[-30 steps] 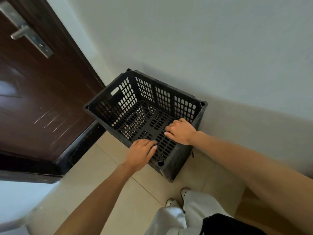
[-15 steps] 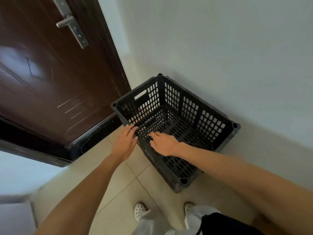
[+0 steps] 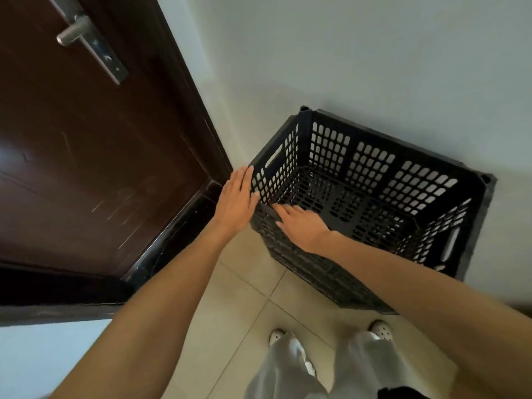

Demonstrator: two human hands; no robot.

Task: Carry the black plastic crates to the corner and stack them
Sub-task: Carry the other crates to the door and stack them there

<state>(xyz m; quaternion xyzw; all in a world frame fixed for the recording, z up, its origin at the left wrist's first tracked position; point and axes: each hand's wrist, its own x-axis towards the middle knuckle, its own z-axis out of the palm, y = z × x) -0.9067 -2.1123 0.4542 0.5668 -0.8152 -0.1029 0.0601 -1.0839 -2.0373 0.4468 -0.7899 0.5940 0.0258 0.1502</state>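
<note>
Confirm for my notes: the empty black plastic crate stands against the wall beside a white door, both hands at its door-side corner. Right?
No: the head view shows a dark brown door, not white. The rest holds: empty black plastic crate against the wall, left hand and right hand at its door-side corner.

A dark brown wooden door [image 3: 86, 156] fills the left, with a metal lever handle [image 3: 72, 31] on a long plate and faint pale scratches low on its face (glossy enough to catch a soft reflection). Its dark threshold [image 3: 169, 240] meets beige floor tiles [image 3: 230, 306] crossed by thin grout lines. A plain white wall [image 3: 374, 53] rises on the right, evenly lit.
</note>
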